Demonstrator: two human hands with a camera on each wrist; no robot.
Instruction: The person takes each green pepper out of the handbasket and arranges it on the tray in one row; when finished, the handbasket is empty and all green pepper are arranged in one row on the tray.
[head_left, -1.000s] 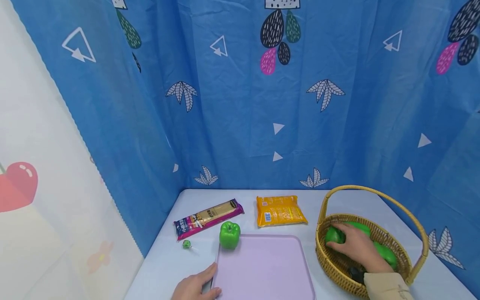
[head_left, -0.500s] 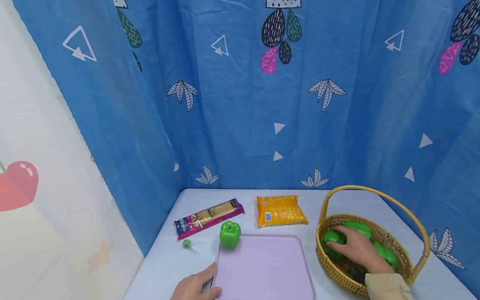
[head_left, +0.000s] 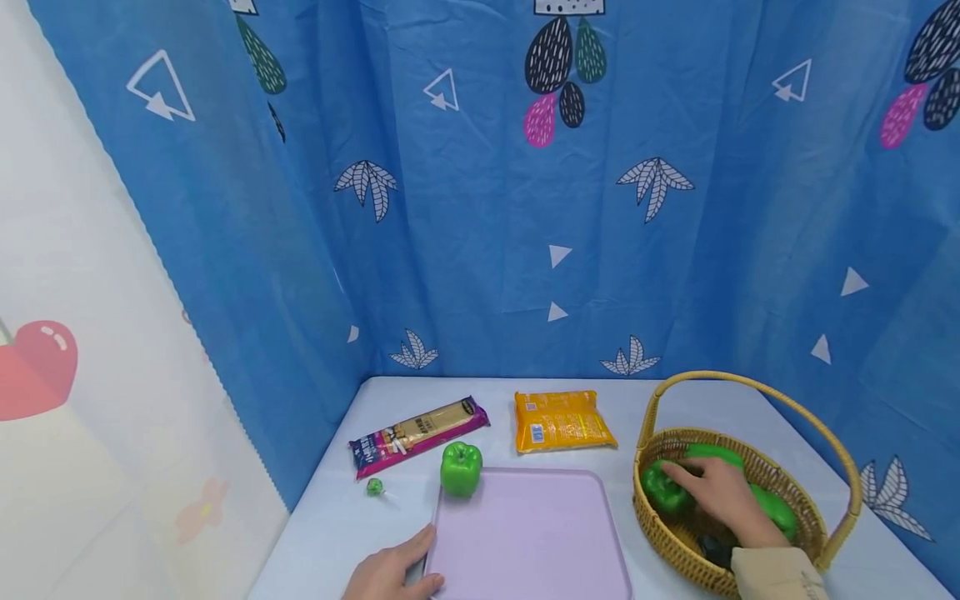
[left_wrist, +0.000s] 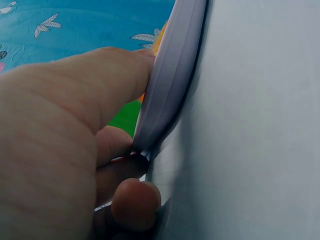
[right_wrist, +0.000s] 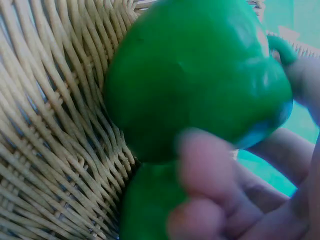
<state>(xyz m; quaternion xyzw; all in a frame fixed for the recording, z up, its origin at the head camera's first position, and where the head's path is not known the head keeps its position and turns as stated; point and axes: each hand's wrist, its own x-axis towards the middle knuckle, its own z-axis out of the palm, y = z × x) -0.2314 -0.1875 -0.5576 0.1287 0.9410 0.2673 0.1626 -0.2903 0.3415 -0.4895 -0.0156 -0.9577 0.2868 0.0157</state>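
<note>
My left hand (head_left: pixel 388 572) is at the left edge of a pale purple tray (head_left: pixel 532 533). In the left wrist view its thumb lies on the tray's rim (left_wrist: pixel 172 75), with curled fingers by the lower edge. My right hand (head_left: pixel 723 496) reaches into a wicker basket (head_left: pixel 652 533) and holds a green bell pepper (head_left: pixel 666 490) near its top. In the right wrist view, fingers touch around the stem of this pepper (right_wrist: pixel 195 75), and another green pepper (right_wrist: pixel 150 205) shows below. A separate green bell pepper (head_left: pixel 461 469) stands at the tray's back left corner.
More green peppers (head_left: pixel 772 510) and a dark object (head_left: pixel 714 550) lie in the basket, under its arched handle (head_left: pixel 750 383). At the back of the white table are a long purple noodle-like packet (head_left: pixel 420 435) and an orange packet (head_left: pixel 564 422). A small green item (head_left: pixel 375 487) lies left of the tray.
My right hand has shifted up over the pepper, which has turned and now shows more of its side. The left hand and tray have stayed in place.
</note>
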